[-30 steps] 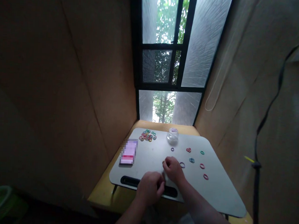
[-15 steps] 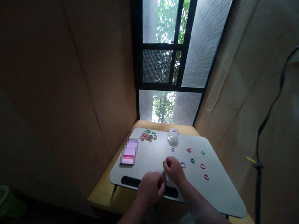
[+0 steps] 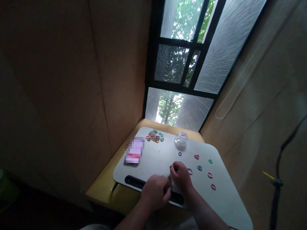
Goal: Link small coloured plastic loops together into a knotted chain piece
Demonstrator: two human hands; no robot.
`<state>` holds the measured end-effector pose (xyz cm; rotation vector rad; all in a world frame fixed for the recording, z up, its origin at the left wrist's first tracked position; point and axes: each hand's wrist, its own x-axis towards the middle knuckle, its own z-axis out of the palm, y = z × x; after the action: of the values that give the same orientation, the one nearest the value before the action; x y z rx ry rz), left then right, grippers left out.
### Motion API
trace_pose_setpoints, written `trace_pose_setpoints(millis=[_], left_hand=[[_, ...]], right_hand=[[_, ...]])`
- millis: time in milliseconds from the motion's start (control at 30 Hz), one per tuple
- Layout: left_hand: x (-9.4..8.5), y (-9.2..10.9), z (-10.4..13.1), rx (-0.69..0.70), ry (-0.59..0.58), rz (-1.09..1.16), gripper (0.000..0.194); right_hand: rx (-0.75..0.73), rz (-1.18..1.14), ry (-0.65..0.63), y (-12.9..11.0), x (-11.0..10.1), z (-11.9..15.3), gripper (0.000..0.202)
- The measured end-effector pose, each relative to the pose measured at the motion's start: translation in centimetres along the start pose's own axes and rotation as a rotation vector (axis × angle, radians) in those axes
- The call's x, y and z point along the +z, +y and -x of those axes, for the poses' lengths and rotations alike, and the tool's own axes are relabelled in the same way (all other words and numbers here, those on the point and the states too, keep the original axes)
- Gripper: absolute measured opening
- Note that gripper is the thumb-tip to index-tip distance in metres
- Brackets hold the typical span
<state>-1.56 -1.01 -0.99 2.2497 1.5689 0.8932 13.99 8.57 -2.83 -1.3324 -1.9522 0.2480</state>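
My left hand [image 3: 156, 191] is closed, its fingers curled in above the front edge of the white table [image 3: 152, 162]. Just ahead and to its right, my right hand [image 3: 181, 174] is closed in a pinch. Whatever either hand holds is too small or hidden to name. Beside my right hand lies a purple ring-shaped hair tie [image 3: 190, 171], partly behind it. More hair ties lie to the right: a blue group [image 3: 199, 168], a red group [image 3: 196, 157], a green one [image 3: 210, 161] and two reddish ones [image 3: 210, 175]. A small purple one [image 3: 180, 154] lies farther back.
A pile of mixed hair ties [image 3: 154, 136] lies at the back left. A clear jar [image 3: 181, 141] stands at the back. A blurred-out phone [image 3: 134, 152] rests on the left. The table has a black slot [image 3: 133, 182] along its front. Walls rise on both sides.
The view has tilted and shifted slightly. Both hands stay closed in nearly the same place over the table; the hair ties lie as before.
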Motion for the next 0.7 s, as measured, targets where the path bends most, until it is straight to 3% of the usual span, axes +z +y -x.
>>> trace_pose_setpoints(millis=[400,700], left_hand=[[0.2,-0.9,-0.2,0.105,-0.007,0.029,0.008],[0.3,-1.2,-0.4,0.071,-0.031,0.074,0.01]], right_hand=[[0.035,0.035,-0.041,-0.1,0.0,0.5,0.03],[0.078,0.048,-0.062,-0.7,-0.3,0.4,0.031]])
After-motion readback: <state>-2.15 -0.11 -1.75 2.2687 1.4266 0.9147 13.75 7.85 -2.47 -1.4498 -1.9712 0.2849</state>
